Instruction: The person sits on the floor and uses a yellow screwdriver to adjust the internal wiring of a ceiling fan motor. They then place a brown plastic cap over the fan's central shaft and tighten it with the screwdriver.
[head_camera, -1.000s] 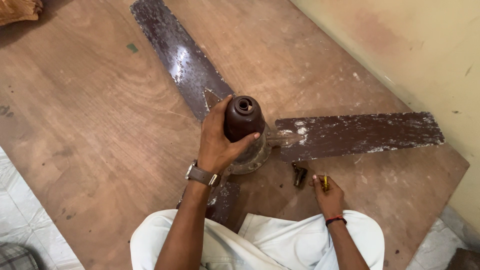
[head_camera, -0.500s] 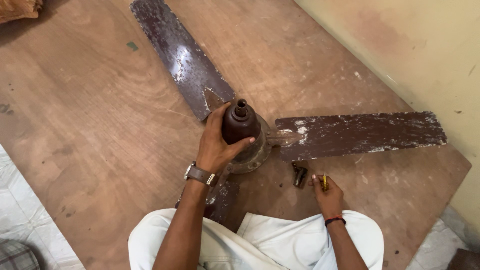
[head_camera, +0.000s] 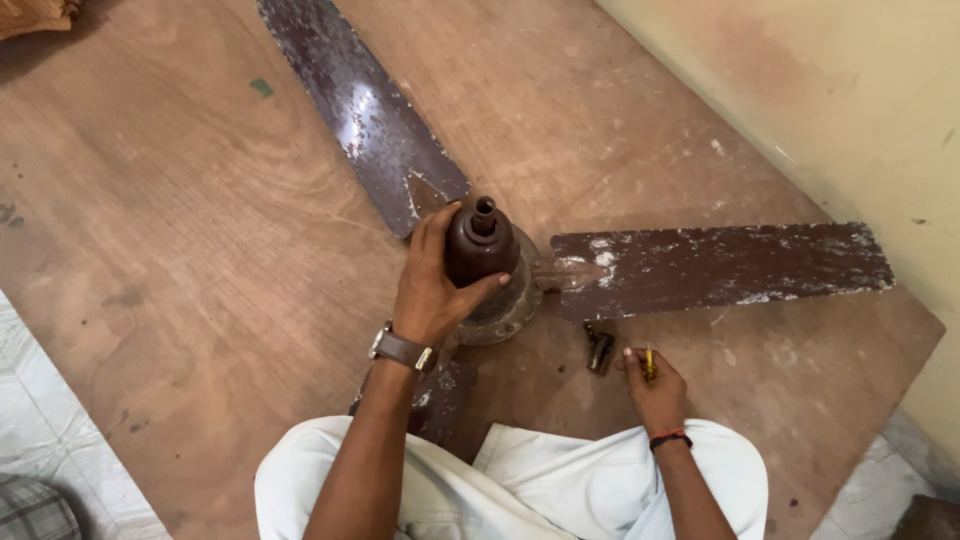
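The left hand (head_camera: 432, 290) is gripping the dark brown domed metal cover (head_camera: 480, 250) atop a ceiling fan's motor hub, centre of the wooden board (head_camera: 180, 250). The right hand (head_camera: 655, 385), nearer right, is pinching a small yellow tool (head_camera: 648, 360).

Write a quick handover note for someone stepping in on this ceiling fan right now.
Left hand: wrapped around the dark brown canopy cover on top of the fan motor.
Right hand: on the board, pinching a small yellow-handled tool, beside a small dark metal part.
Fan lies on the wooden board; three worn blades are attached: one pointing away, one to the right, one toward the knees.
Done: one small part appears off.
Left: cover sits on the motor.
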